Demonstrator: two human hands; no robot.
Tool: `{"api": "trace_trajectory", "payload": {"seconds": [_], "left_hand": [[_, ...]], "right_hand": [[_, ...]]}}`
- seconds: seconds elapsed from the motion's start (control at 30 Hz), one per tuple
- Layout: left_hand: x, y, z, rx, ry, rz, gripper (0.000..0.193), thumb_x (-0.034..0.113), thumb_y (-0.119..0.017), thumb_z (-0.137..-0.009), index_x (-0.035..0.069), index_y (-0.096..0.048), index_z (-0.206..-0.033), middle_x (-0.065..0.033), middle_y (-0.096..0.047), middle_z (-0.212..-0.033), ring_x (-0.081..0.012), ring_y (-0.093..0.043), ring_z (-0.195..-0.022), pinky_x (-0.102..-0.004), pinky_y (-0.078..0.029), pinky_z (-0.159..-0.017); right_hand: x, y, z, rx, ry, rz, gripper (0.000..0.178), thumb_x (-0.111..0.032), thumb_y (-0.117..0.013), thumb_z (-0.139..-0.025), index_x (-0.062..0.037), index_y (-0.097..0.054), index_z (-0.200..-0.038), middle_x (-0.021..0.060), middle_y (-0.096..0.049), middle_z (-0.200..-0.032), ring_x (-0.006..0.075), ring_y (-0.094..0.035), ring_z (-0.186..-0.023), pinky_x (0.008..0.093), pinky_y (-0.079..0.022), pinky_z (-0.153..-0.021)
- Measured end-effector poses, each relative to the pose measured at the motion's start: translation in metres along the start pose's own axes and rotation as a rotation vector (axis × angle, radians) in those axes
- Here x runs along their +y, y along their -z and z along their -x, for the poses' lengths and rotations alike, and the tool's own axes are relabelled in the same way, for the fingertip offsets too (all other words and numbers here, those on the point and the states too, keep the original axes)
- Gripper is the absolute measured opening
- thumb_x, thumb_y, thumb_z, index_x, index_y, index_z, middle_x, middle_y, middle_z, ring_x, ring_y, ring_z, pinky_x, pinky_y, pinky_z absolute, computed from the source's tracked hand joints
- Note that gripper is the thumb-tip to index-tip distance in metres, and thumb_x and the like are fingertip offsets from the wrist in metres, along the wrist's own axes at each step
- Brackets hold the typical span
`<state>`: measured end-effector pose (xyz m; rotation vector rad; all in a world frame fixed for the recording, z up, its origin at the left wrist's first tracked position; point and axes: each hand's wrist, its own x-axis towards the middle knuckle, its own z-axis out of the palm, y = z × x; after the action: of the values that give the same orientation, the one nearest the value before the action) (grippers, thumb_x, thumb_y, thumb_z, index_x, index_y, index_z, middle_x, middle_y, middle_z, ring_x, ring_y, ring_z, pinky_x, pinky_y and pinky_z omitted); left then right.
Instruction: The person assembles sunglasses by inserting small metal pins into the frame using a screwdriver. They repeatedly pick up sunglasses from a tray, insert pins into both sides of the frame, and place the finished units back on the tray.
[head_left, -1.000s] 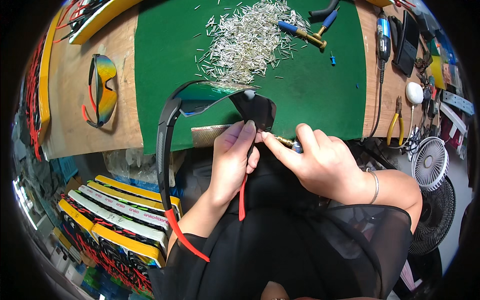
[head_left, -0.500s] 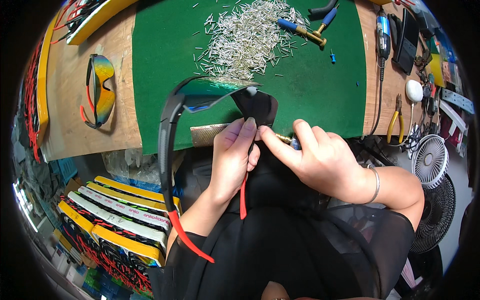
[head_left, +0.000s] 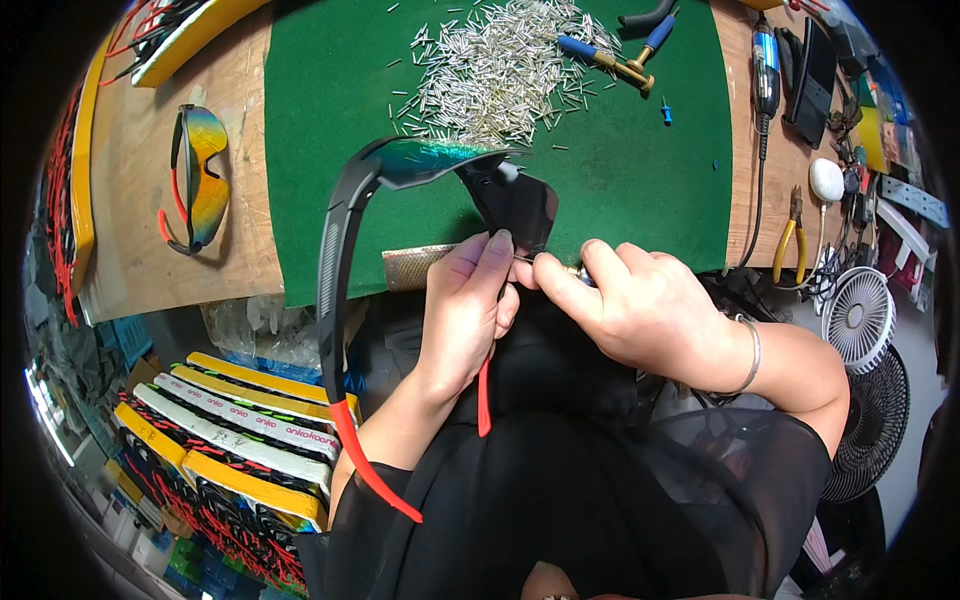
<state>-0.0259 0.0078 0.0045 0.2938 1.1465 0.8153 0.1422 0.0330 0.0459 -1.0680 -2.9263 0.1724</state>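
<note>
A pair of wraparound sunglasses (head_left: 334, 270) with a black frame, a green-blue mirrored lens and red temple tips is in my left hand (head_left: 462, 325). My thumb and fingers pinch it near a hinge, and one temple hangs down past the palm. My right hand (head_left: 650, 315) is closed round a small screwdriver (head_left: 584, 273) with a brass shaft, mostly covered by the fingers. Its tip end is beside my left fingertips, at the pinched hinge; exact contact is hidden. A textured metal strip (head_left: 412, 267) lies at the mat's near edge, behind my left hand.
Small silvery metal pins (head_left: 485, 85) lie heaped on the green mat (head_left: 640, 190). Blue-handled brass tools (head_left: 610, 62) and a blue push pin (head_left: 667, 112) lie right of them. Another pair of sunglasses (head_left: 208, 180) rests left; yellow-handled pliers (head_left: 792, 245) lie right.
The sunglasses have tilted slightly, their upper rim rising. My right index fingertip has shifted a little to the right, and less of the brass shaft shows. My left hand keeps its pinch.
</note>
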Motion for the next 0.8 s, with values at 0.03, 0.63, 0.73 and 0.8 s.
{"api": "trace_trajectory", "payload": {"seconds": [0.03, 0.63, 0.73, 0.8], "left_hand": [[0.0, 0.0, 0.0, -0.003, -0.01, -0.001, 0.024, 0.021, -0.043, -0.093, 0.0, -0.052, -0.084, -0.0039, -0.057, -0.066, -0.0027, -0.037, -0.041, -0.017, -0.027, -0.034], [0.005, 0.0, 0.001, -0.008, -0.015, -0.065, 0.031, 0.021, -0.041, -0.094, 0.002, -0.051, -0.072, 0.0003, -0.047, -0.056, -0.0023, -0.034, -0.039, -0.018, -0.026, -0.035], [0.004, 0.0, 0.001, -0.013, -0.035, -0.078, 0.032, 0.021, -0.04, -0.094, 0.002, -0.051, -0.071, 0.0004, -0.047, -0.055, -0.0024, -0.033, -0.038, -0.0183, -0.025, -0.035], [0.005, 0.001, 0.001, -0.032, -0.057, -0.077, 0.032, 0.021, -0.039, -0.094, 0.002, -0.051, -0.071, 0.0004, -0.046, -0.055, -0.0024, -0.033, -0.038, -0.0185, -0.025, -0.035]], "right_hand": [[0.0, -0.001, 0.0, 0.005, 0.001, -0.001, 0.031, -0.017, -0.055, -0.071, -0.0121, -0.055, -0.102, 0.0023, -0.044, -0.062, 0.0116, -0.047, -0.044, 0.022, -0.04, -0.037], [-0.002, -0.001, -0.013, -0.051, -0.016, -0.128, 0.03, -0.016, -0.054, -0.073, -0.007, -0.053, -0.102, 0.0064, -0.049, -0.063, 0.0162, -0.053, -0.046, 0.0264, -0.045, -0.038], [0.0, -0.002, -0.013, -0.068, -0.015, -0.172, 0.03, -0.016, -0.054, -0.073, -0.0059, -0.052, -0.102, 0.0069, -0.049, -0.064, 0.0165, -0.054, -0.046, 0.0266, -0.046, -0.039], [0.001, -0.001, -0.013, -0.071, -0.014, -0.193, 0.03, -0.015, -0.054, -0.074, -0.0054, -0.052, -0.102, 0.0067, -0.049, -0.064, 0.0165, -0.053, -0.046, 0.0265, -0.046, -0.04]]}}
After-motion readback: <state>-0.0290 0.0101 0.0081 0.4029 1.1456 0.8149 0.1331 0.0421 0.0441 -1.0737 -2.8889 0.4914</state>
